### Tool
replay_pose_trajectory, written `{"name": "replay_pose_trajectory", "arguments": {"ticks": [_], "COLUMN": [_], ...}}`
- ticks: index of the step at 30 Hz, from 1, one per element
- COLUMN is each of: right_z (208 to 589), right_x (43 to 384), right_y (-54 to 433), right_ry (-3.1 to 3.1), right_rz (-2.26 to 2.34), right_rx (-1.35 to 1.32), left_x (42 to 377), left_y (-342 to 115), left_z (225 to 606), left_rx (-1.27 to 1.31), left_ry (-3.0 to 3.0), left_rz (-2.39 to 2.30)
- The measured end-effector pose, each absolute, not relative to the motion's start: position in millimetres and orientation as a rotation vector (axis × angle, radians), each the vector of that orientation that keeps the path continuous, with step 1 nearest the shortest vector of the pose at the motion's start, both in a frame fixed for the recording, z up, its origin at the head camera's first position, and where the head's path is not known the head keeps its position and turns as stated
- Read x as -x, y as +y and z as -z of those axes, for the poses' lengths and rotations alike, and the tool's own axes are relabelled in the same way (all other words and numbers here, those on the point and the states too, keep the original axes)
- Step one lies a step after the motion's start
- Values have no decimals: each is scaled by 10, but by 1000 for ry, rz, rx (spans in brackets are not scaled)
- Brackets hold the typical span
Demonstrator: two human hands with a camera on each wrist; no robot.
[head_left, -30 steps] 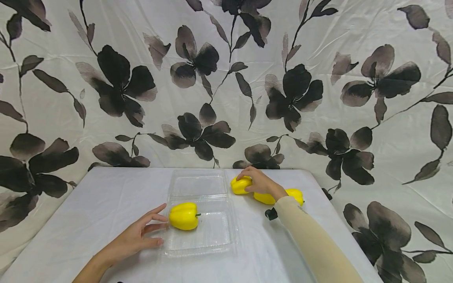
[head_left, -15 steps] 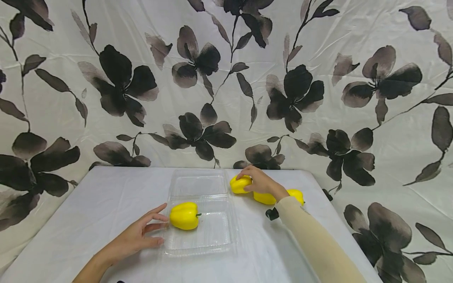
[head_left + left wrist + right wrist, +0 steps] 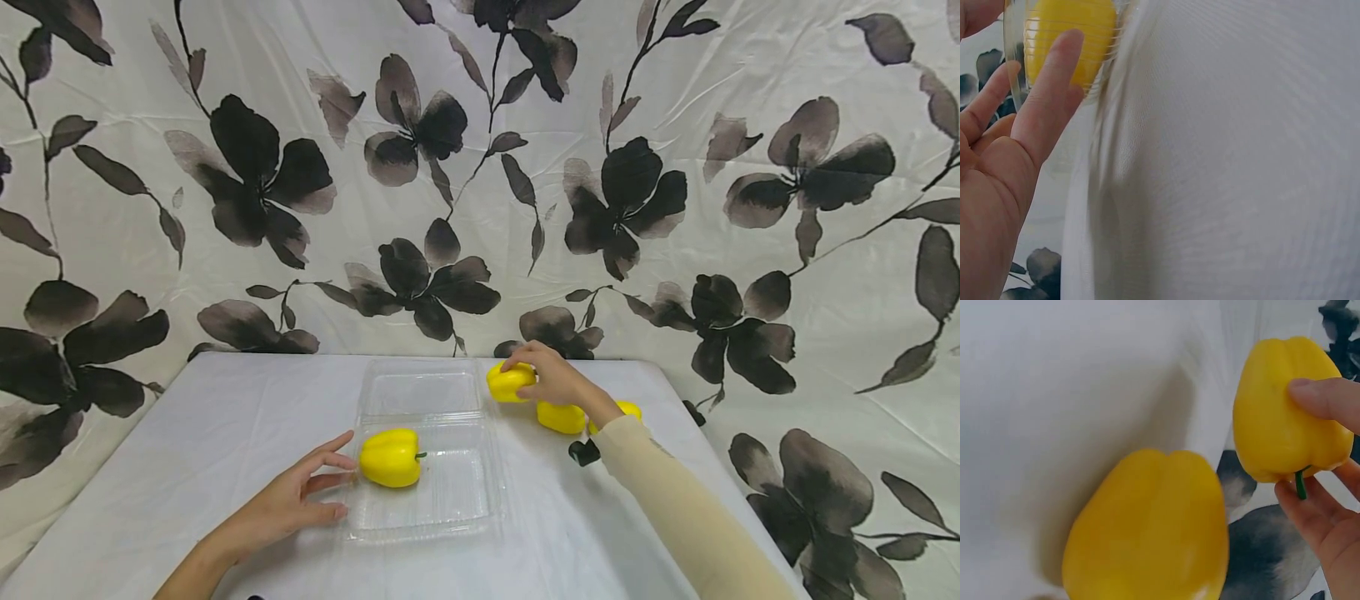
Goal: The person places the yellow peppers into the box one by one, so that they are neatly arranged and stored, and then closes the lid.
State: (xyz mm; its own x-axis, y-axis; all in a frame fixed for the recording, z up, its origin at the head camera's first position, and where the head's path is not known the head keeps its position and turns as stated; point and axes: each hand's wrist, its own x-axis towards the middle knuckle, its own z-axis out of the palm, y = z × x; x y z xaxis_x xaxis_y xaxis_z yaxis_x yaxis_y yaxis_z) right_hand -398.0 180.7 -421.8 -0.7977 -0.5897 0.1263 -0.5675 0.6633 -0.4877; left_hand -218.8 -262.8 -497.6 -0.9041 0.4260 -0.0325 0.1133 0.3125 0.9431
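Note:
In the head view a yellow bell pepper (image 3: 510,382) is in my right hand (image 3: 553,377), pinched between thumb and fingers and slightly above the table. The right wrist view shows the thumb on the side of this held pepper (image 3: 1279,419), with its green stem pointing down in the picture. A clear plastic clamshell box (image 3: 457,500) lies opened flat, lid toward the back. Another yellow bell pepper (image 3: 390,458) lies in its left part. My left hand (image 3: 288,500) rests at the box's left edge, fingers extended; the left wrist view shows its thumb (image 3: 1054,94) against the ribbed wall.
Two more yellow bell peppers lie at the right: one (image 3: 561,418) just below my right hand, the other (image 3: 626,410) partly behind my forearm. A white cloth (image 3: 247,417) covers the table. Behind its back edge hangs a floral curtain (image 3: 525,292).
My right hand has lifted its pepper slightly off the table, and the wrist has shifted a little right. The left hand and the pepper in the box stay put.

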Motion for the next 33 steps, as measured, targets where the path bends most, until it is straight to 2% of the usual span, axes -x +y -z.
{"name": "replay_pose_trajectory", "arguments": {"ticks": [8, 33], "right_z": [4099, 3909], "right_x": [3833, 3189], "right_y": [1692, 1303], "right_ry": [2820, 2779], "right_rz": [824, 905], "right_rx": [1118, 1113], "left_x": [2192, 2186], "left_y": [-2625, -2618], "left_z": [4981, 4968], "left_rx": [-497, -497], "left_ry": [2291, 2305], "left_rz": [-1637, -1628]}}
